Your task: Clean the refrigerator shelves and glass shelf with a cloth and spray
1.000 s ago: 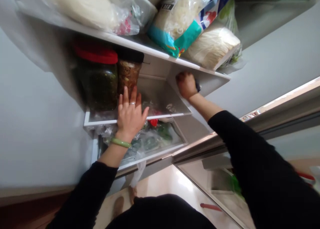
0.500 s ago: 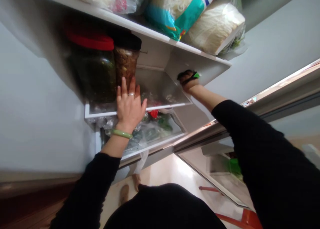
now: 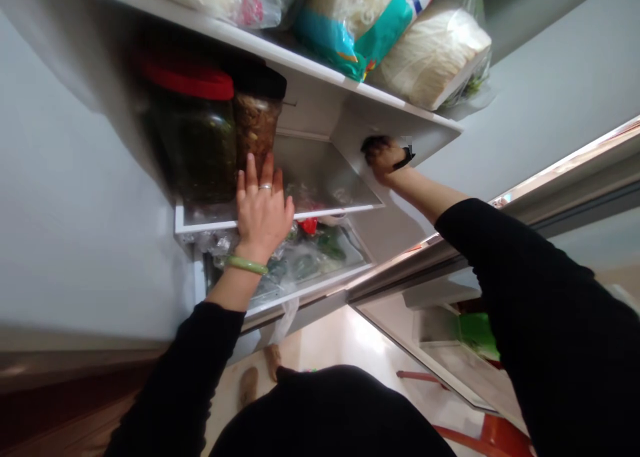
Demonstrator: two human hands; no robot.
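Observation:
My left hand [image 3: 264, 207], with a ring and a green bangle, is spread flat over the front edge of the middle fridge shelf [image 3: 330, 177], its fingertips in front of a brown-filled jar [image 3: 256, 120] with a black lid. Left of that stands a dark jar [image 3: 200, 144] with a red lid. My right hand [image 3: 384, 156], a black band at its wrist, is closed round a dark, blurred cloth-like item [image 3: 375, 142] against the fridge's right inner wall [image 3: 425, 134].
Bagged food, a teal packet [image 3: 375, 37] and a wrapped pale cabbage [image 3: 435, 57] fill the upper shelf. Below lies a drawer [image 3: 320, 277] with plastic bags and greens. The open fridge door [image 3: 420, 350] is at the lower right.
My right hand has shifted slightly right along the side wall and its wrist has turned. My left hand stays spread at the shelf edge; the view has shifted a little.

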